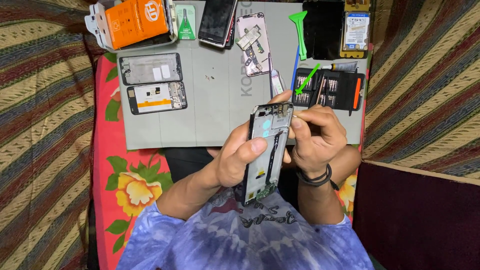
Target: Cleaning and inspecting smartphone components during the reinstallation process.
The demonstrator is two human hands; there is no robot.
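the opened phone (267,150), back cover off, is held up over the lap just short of the grey mat (215,110), clasped along its edge by the left hand (237,160) with the thumb across the frame. the right hand (315,137) is closed in a pinch on a thin tool (299,117) whose tip sits at the phone's top corner, so the step looks like working a small screw or part there, and the next move would call for a steady, fine touch. beyond the grip lie a bit set (327,90), a green pry tool (300,27), two frames (152,82), more phones (217,20) and an orange box (137,20).
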